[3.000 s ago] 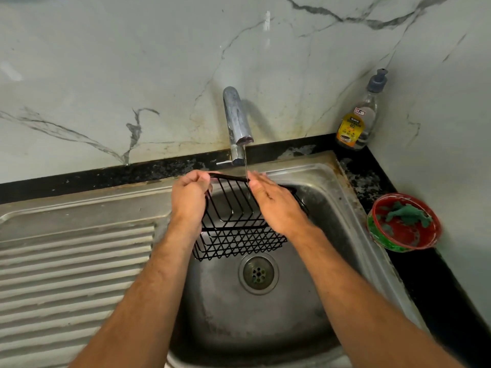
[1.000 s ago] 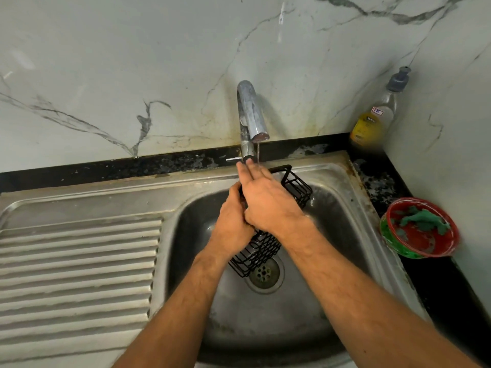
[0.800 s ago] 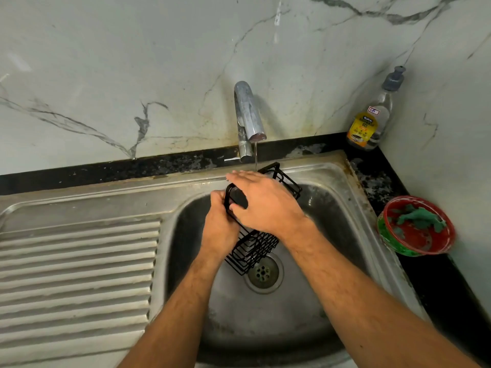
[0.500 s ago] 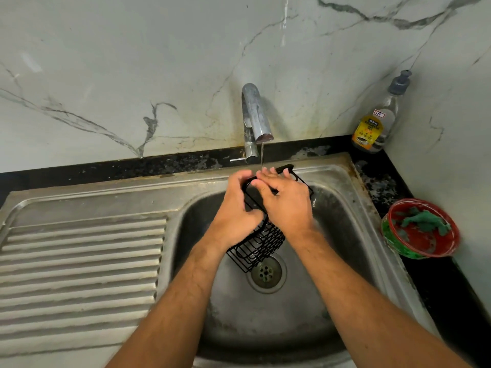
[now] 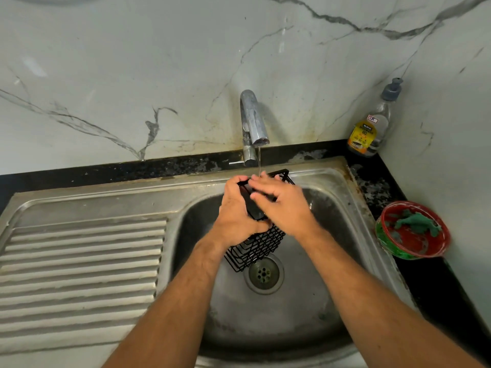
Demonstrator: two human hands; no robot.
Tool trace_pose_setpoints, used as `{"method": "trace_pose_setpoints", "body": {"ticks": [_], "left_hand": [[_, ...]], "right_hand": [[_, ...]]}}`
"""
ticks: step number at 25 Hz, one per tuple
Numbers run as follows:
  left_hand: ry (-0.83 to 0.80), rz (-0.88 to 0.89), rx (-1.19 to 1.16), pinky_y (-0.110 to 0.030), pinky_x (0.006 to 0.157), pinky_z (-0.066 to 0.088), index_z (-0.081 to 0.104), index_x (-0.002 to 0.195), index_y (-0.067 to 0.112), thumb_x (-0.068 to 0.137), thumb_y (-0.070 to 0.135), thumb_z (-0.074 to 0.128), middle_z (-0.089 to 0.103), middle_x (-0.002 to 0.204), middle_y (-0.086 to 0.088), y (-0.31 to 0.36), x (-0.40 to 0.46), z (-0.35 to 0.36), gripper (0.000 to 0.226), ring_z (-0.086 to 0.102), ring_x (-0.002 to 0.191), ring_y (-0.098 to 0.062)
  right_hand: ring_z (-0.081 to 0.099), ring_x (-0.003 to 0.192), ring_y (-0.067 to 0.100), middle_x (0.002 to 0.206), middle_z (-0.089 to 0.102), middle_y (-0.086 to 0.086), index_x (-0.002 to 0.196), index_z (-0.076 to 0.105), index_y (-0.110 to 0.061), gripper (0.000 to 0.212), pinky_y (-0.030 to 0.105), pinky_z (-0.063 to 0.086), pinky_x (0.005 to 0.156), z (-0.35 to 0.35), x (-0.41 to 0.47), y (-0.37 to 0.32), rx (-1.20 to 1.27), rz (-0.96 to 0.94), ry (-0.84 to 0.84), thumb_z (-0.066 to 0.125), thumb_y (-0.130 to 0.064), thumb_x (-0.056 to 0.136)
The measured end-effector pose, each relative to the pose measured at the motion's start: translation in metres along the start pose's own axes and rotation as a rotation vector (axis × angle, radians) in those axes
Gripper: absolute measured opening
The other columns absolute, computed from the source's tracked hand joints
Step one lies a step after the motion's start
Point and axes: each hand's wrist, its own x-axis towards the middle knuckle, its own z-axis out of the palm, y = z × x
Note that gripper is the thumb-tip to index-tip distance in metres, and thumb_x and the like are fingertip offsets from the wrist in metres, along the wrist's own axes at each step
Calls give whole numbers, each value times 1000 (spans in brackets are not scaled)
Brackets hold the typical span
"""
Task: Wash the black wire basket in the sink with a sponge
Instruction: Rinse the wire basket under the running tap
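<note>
While held under the tap, the parts read as follows.

Basket: the black wire basket (image 5: 256,248) hangs above the sink (image 5: 329,187) bowl, just over the drain (image 5: 263,273), its upper end under the thin stream from the tap (image 5: 252,120).

Axis: its long axis runs from lower left, near the drain, to upper right, toward the back rim; it is tipped on edge, and which way its open side faces I cannot tell.

Left hand (image 5: 236,216): fingers curled round the basket's upper frame, gripping it.

Right hand (image 5: 281,205): fingers straight and spread, laid flat on the wire; no sponge in it.

Risk, slip: wet wire held by one hand may slide and drop onto the drain.

Risk, splash: water striking the tilted wires may spray over the rim.

Risk, step: the green scrubber (image 5: 417,224) lies in the red bowl (image 5: 390,243) on the counter, well apart, so the basket may get only a rinse.

Soap bottle (image 5: 372,126): upright in the back corner.
</note>
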Motion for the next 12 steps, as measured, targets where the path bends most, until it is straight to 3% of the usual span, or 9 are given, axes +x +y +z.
{"method": "trace_pose_setpoints", "body": {"ticks": [2,4,6,7,9,11,12], "left_hand": [[-58,18,-80,-41,106,51,22,135,38,58,17,89,56,133,2,-7,0,-9,104,59,126,-13],[-89,8,-126,-28,101,53,21,136,33,66,0,88,57,130,-4,-12,-3,-16,102,61,122,-7],[-103,1,-109,-20,92,53,19,135,34,67,1,88,55,126,-7,-11,-1,-20,103,62,113,-2],[-96,1,-83,-23,91,55,19,133,38,64,9,90,54,125,-7,-9,1,-21,104,61,113,-5],[-52,-11,-70,-36,93,58,22,124,50,53,25,89,53,125,-8,-7,7,-24,101,61,115,-17],[-12,-19,-93,-43,92,59,24,123,50,51,25,87,52,126,-11,-13,9,-27,98,62,117,-26],[-8,-21,-105,-44,92,60,24,124,48,53,21,86,53,126,-11,-17,8,-29,98,63,116,-28]], "right_hand": [[54,123,-6,126,67,-2,118,71,-14,29,16,21,118,0,-1,3,14,-68,-140,72,-10,89],[61,105,-14,112,74,-1,105,77,-11,19,10,31,110,-5,1,-1,170,-5,-172,74,-7,87],[66,94,-12,103,76,-8,102,80,-16,16,13,47,97,-11,11,-4,172,60,-68,73,-15,88],[66,98,-7,108,75,-9,109,78,-20,20,17,50,95,-11,18,-7,73,39,-54,71,-20,91],[57,120,8,133,63,-4,133,64,-23,34,29,45,107,-2,27,-13,-297,-100,-160,59,-28,99],[36,142,19,151,46,-3,148,46,-21,46,40,25,122,10,23,-7,-571,-245,-281,47,-32,104],[26,148,18,156,41,-5,151,41,-22,49,43,15,124,11,18,-2,-586,-299,-314,45,-34,104]]}}
